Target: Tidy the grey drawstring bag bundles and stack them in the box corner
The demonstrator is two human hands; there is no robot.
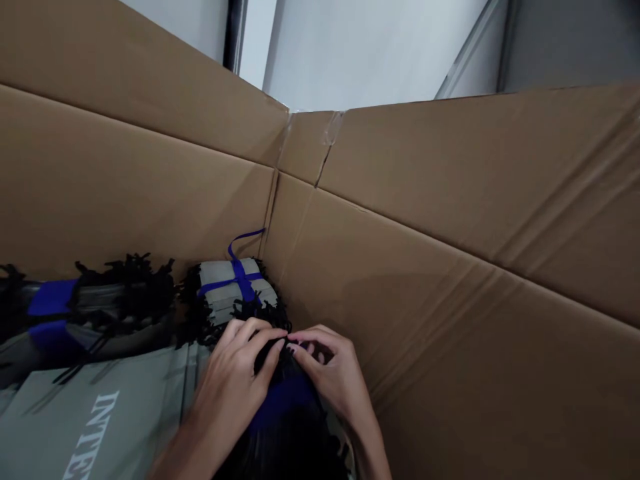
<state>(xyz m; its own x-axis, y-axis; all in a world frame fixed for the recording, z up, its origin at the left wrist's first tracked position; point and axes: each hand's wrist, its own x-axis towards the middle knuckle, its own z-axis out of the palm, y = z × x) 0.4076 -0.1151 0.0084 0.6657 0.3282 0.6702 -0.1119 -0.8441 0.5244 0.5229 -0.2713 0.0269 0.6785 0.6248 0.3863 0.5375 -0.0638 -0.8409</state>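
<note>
My left hand (240, 363) and my right hand (330, 367) meet fingertip to fingertip over a dark bundle (280, 440) with a blue band (287, 400) round it. Both hands are closed in a pinch. Thin black strands lie at the fingertips, partly hidden by the fingers. Just beyond my hands sits a grey folded stack (220, 273) with black fringed edges, tied crosswise with blue ribbon (240, 273). One ribbon end stands up toward the box corner.
A tall cardboard box encloses everything, with a left wall (150, 180) and a right wall (425, 320). To the left lie black-fringed bundles with blue bands (53, 298). A grey-green lettered package (135, 400) lies in front of them.
</note>
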